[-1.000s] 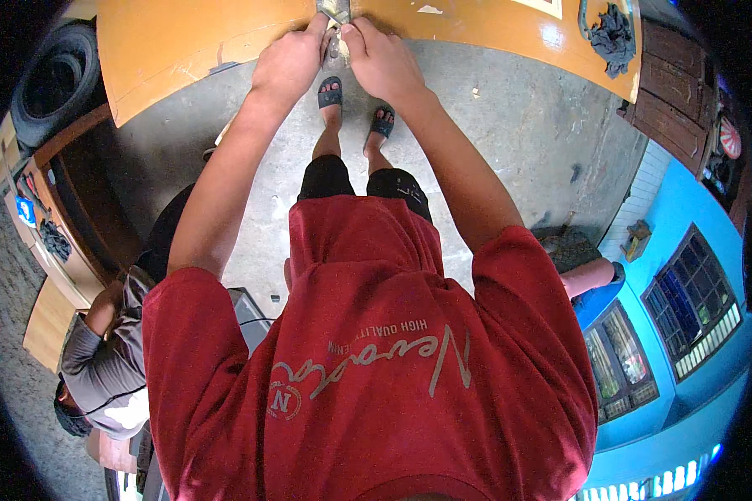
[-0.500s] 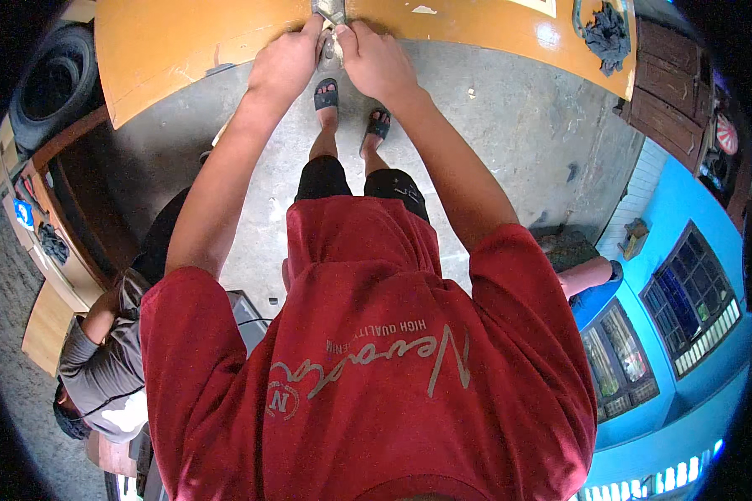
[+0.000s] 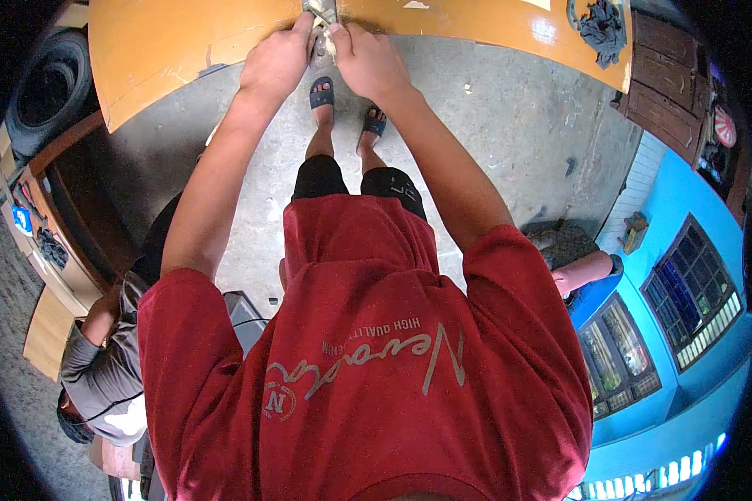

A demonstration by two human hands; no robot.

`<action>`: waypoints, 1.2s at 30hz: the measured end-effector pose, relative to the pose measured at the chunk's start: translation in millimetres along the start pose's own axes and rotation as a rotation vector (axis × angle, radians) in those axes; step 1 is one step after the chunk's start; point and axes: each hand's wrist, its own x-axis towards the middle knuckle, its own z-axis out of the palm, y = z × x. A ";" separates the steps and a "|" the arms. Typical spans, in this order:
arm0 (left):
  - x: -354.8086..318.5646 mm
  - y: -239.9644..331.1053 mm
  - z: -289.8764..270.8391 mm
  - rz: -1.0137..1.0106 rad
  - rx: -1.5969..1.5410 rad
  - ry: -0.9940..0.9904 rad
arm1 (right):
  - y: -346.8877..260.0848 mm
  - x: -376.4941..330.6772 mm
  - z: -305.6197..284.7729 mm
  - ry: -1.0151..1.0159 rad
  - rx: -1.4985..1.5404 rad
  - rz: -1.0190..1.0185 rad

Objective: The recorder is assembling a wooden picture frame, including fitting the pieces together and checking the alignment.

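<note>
At the near edge of an orange-yellow tabletop (image 3: 167,50), both my arms reach forward and my hands come close together. My left hand (image 3: 277,63) is closed, its thumb pressed against a grey metal piece (image 3: 321,54) lying between the hands. On the other side of that piece, my right hand (image 3: 372,63) is also closed, with its thumb against it. Pale yellowish bits stick to the metal, and a thin light strip (image 3: 319,12) slants across its upper part. The frame's top edge cuts off the far end, so the kind of tool cannot be made out.
A crumpled dark cloth (image 3: 602,33) lies at the table's right end. Stacked tyres (image 3: 50,88) stand at far left, above a wooden cabinet (image 3: 92,184). Another person in a grey shirt (image 3: 104,359) is at lower left. Brown drawers (image 3: 662,79) stand at right.
The whole view has shifted slightly, carrying table and hands a little left and upward. Both hands keep their grip on the metal piece; the thin strip across it shows more clearly now.
</note>
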 end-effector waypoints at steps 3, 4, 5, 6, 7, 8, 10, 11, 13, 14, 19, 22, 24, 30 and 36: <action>1.2 -0.3 1.8 0.013 -0.001 0.008 | 5.9 6.5 0.5 0.000 -0.007 -0.023; 1.3 0.0 1.8 0.009 0.009 -0.004 | 7.5 7.1 1.0 0.001 -0.007 -0.022; 0.7 0.0 1.6 0.009 0.009 -0.003 | 9.1 7.6 1.5 -0.018 -0.005 -0.031; -0.7 -0.5 1.7 0.009 0.008 -0.004 | 8.2 8.1 0.8 -0.040 -0.001 -0.041; -1.5 -1.0 1.6 0.007 0.006 -0.004 | 7.6 8.4 -0.3 -0.043 -0.001 -0.042; -1.2 -1.1 1.8 0.004 0.007 -0.005 | 7.0 8.7 -1.4 -0.068 -0.006 -0.018; -0.5 0.3 1.5 -0.009 0.021 -0.025 | 5.6 9.5 -1.9 -0.090 -0.013 0.007; -0.3 -0.1 0.5 -0.009 0.021 -0.025 | 5.2 12.2 -0.5 -0.082 -0.023 0.008; 0.0 0.2 -0.9 0.030 0.012 0.011 | 10.0 17.1 1.7 -0.073 -0.033 0.011; -1.8 1.8 -0.8 0.031 0.012 0.011 | 14.1 19.2 3.9 -0.060 -0.034 -0.008; -1.2 3.7 -4.0 -0.018 0.004 -0.037 | 1.5 9.6 -3.3 -0.077 -0.038 -0.017; -0.4 6.4 -5.0 -0.024 0.015 -0.028 | 5.0 18.8 -0.8 -0.073 -0.030 0.004; -2.9 6.0 -5.3 -0.028 0.016 -0.036 | 4.3 22.9 -2.4 -0.091 -0.059 0.002; -0.5 4.2 -2.2 -0.017 0.031 -0.024 | 12.0 27.6 1.0 -0.101 -0.047 0.000; -2.7 4.2 -2.1 -0.015 0.037 -0.034 | 4.2 16.3 -5.4 -0.116 -0.063 -0.021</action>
